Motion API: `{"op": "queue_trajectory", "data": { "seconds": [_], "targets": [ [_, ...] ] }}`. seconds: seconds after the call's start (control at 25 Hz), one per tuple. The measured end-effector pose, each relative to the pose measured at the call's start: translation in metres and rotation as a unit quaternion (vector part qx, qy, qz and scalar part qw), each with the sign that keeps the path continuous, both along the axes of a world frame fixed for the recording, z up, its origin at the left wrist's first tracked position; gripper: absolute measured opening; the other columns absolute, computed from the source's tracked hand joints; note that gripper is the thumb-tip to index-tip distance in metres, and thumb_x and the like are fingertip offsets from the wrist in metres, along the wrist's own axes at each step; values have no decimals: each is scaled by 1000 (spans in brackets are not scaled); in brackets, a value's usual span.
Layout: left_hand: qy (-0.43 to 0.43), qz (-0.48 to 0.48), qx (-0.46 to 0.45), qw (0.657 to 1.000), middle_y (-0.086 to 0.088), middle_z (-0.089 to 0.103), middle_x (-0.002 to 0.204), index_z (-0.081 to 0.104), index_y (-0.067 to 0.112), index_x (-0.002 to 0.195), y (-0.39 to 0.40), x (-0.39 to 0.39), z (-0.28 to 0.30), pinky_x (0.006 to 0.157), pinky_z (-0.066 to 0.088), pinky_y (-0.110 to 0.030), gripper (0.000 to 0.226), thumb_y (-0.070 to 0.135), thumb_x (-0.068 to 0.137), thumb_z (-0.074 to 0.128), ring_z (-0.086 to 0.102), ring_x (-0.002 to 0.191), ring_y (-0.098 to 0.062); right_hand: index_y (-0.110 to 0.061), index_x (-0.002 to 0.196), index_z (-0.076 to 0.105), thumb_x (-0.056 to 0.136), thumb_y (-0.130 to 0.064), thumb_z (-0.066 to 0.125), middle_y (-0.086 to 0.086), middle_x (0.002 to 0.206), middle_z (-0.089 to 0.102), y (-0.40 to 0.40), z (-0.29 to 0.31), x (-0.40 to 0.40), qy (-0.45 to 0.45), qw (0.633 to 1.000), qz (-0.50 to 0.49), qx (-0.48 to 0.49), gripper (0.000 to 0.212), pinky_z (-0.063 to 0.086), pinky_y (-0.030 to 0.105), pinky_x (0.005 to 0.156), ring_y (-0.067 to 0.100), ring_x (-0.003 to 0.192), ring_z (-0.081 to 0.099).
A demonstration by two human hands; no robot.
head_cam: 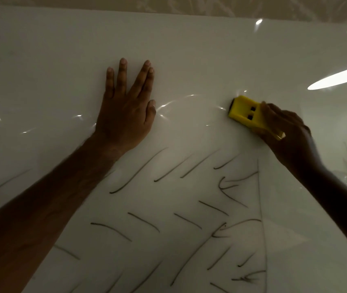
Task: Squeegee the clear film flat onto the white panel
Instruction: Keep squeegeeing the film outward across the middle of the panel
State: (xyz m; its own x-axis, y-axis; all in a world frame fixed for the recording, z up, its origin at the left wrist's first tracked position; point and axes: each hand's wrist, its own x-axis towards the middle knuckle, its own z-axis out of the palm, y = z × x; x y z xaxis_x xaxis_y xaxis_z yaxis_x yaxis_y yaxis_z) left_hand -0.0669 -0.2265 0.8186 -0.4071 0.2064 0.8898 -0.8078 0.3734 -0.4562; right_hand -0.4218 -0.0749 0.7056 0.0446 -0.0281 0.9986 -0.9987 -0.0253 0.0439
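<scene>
A large white panel [41, 49] fills the view, covered by glossy clear film [189, 102] that shows curved ripples between my hands. My left hand [126, 111] lies flat on the film with fingers spread, palm down, holding nothing. My right hand [288, 132] grips a yellow squeegee [244, 112], whose dark blade edge points left and rests on the film just right of the ripples.
Dark curved crease lines [143, 172] mark the film in the lower half. A straight film or backing edge [261, 208] runs down at the lower right. A bright lamp reflection [337, 78] glares at the right. A patterned surface [189, 5] lies beyond the panel's far edge.
</scene>
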Motion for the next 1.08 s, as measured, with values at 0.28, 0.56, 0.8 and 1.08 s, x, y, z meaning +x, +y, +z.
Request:
{"op": "queue_trajectory", "data": {
  "seconds": [0.28, 0.56, 0.8, 1.08],
  "targets": [
    [11, 3, -8, 1000, -9, 20, 180, 21, 6, 171, 0, -4, -1, 131, 9, -68, 67, 32, 110, 28, 15, 162, -52, -15, 151, 51, 97, -46, 61, 1, 150, 55, -27, -17, 74, 21, 997, 79, 15, 63, 38, 27, 105, 20, 124, 49],
    [9, 4, -4, 1000, -8, 19, 180, 21, 6, 171, 2, -4, -2, 131, 9, -69, 67, 33, 110, 29, 14, 163, -51, -15, 149, 54, 88, -36, 71, 9, 147, 59, 1, -52, 25, -27, 998, 51, 30, 66, 53, 57, 100, 34, 125, 58],
    [10, 8, -13, 1000, -9, 19, 180, 21, 6, 170, 0, -5, -2, 130, 10, -70, 65, 31, 111, 29, 16, 163, -50, -17, 150, 53, 93, -31, 75, 7, 146, 60, -18, 9, 69, -73, 994, 85, -12, 64, 46, 40, 102, 34, 122, 58],
    [5, 8, -12, 1000, -9, 19, 180, 22, 6, 170, 0, -5, -2, 130, 10, -70, 65, 31, 111, 29, 16, 163, -49, -19, 149, 54, 90, -38, 69, -8, 151, 51, -14, -72, 68, 11, 992, 119, 40, 64, 49, 44, 104, 17, 129, 52]
  ]
}}
